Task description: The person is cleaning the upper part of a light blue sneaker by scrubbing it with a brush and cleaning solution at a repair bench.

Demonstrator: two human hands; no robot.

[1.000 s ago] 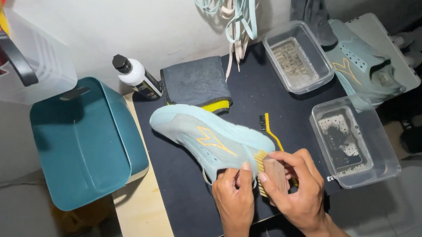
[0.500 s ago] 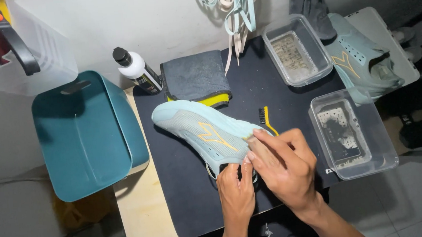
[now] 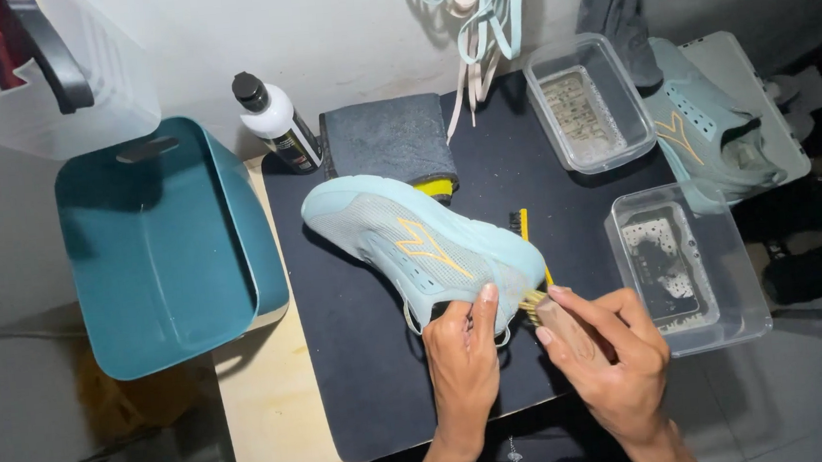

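While the left hand (image 3: 462, 354) holds the heel end of a light blue sneaker (image 3: 422, 242) with its fingers closed around it, the right hand (image 3: 605, 355) presses a small wooden brush (image 3: 546, 310) against the same end, with the fingers wrapped tight on the brush body. This sneaker lies on its side near the middle of a black mat (image 3: 363, 362), its toe pointing to the far left, and the mat covers most of a pale wooden surface (image 3: 269, 418). Just behind the toe there is a folded grey cloth (image 3: 386, 140) with a yellow edge, and beside it stands a white bottle with a black cap (image 3: 272, 122). A teal plastic bin (image 3: 153, 246) sits at the left of the mat. On the right side, two clear plastic containers (image 3: 584, 100) hold cloudy water, one far and one near (image 3: 687, 263). The second sneaker (image 3: 706, 134) of the same colour rests between them at the right edge. Some laces (image 3: 482, 20) hang on the wall above.
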